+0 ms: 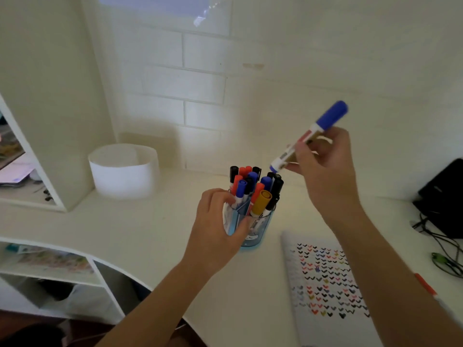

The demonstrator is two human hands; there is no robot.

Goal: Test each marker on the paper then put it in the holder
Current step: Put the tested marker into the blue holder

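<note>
above the holder (253,231), right hand (323,169) pinches blue marker (310,136); left hand (218,229) grips holder.

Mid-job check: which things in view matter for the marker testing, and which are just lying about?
For the job:
- blue marker, held in the right hand
- holder, gripped by the left hand
- stored markers in it
- paper with test marks
- probably the red marker at the desk's right edge

Lying about:
- white tub
- black device
- cables
</note>
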